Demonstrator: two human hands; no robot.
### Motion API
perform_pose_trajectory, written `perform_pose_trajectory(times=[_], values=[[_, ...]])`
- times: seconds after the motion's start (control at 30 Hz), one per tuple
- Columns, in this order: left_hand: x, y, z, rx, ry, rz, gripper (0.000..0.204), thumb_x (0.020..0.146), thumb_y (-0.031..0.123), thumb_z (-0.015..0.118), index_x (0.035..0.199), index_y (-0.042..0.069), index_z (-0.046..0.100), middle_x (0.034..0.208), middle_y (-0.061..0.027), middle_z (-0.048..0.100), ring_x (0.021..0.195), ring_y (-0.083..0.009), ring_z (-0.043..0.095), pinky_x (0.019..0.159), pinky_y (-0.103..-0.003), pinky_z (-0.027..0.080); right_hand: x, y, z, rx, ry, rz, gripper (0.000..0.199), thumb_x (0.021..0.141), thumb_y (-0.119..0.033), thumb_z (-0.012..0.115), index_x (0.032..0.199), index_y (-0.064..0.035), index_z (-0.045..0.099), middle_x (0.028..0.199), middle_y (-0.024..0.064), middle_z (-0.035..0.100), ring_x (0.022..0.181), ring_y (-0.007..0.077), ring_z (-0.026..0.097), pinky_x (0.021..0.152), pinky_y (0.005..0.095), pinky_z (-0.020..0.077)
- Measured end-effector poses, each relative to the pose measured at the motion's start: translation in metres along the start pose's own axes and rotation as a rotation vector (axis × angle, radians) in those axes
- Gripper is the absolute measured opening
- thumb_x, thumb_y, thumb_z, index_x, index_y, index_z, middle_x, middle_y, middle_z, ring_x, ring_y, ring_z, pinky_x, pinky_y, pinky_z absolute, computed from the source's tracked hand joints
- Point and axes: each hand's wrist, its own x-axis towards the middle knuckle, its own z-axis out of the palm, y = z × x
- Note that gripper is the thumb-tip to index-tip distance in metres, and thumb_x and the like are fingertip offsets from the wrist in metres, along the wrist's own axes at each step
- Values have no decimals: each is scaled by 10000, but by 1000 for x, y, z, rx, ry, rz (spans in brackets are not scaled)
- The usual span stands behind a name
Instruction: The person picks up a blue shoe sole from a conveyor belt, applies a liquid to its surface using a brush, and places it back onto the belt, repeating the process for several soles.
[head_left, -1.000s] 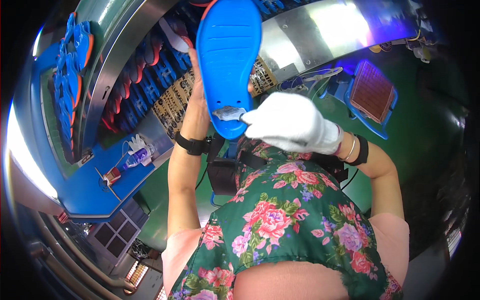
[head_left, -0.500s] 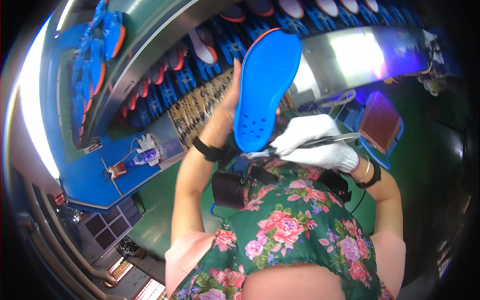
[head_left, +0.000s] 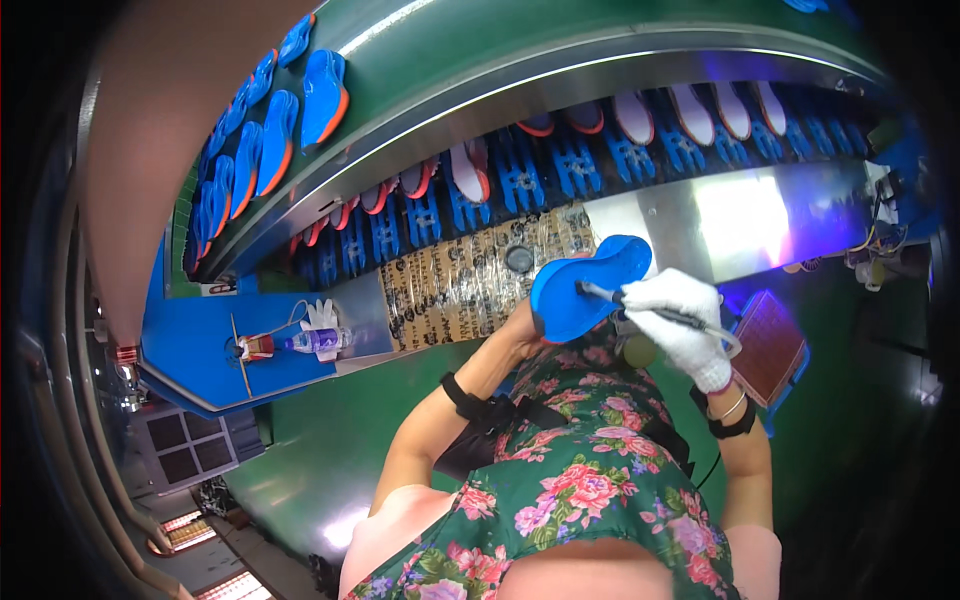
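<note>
— Well, nearest to the camera, what do you see?

— A floral apron fills the lower middle, with both forearms reaching up from it. The left wrist wears a black band.

— And the left hand?

— The left hand sits under the near edge of a blue shoe sole. It is closed on that edge and holds the sole up in front of the body, tilted, with its broad face turned to the camera. The fingers themselves are mostly hidden behind the sole.

— The right?

— The right hand wears a white glove. Its fingers are curled tight around a thin brush-like tool, whose tip touches the face of the sole. A thin line trails from the tool's far end.

— What lies beyond the hands?

— A green worktop and, just right of the gloved hand, a dark red grid-patterned pad in a blue frame. Behind the sole, a panel wrapped in brown printed tape. To the left, a blue shelf carries a clear bottle beside a spare white glove.

— Farther still?

— A curved conveyor with blue holders carrying soles, and above it a green belt with a row of blue and orange soles.
</note>
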Motion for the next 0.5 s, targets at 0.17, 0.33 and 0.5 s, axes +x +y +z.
perform_pose_trajectory(times=[0.17, 0.33, 0.5], values=[[-1, -16, -14, -625, -106, 57, 695, 1042, 563, 465, 1559, 102, 394, 1593, -251, 365, 1356, -525, 465, 1075, -723, 435, -11, -2, 9, -20, 73, 2, 178, 797, -25, 810, 973, -46, 794, 945, 124, 781, 834, 213, 746, 765, 329, 579], [6, -10, 4, -869, -327, 36, 857, 929, 584, 542, 1568, 46, 356, 1562, -281, 399, 1346, -506, 495, 1128, -662, 420, 4, -23, 7, -51, 155, -27, 129, 812, 14, 784, 940, -9, 787, 908, 123, 758, 817, 199, 739, 726, 304, 571], [14, -17, -3, -884, -360, 73, 984, 777, 508, 658, 1582, 50, 326, 1510, -260, 471, 1299, -460, 554, 1135, -606, 444, 18, -34, 5, 20, 171, 12, 180, 812, 11, 794, 991, -5, 790, 919, 113, 765, 777, 169, 729, 692, 286, 567]])
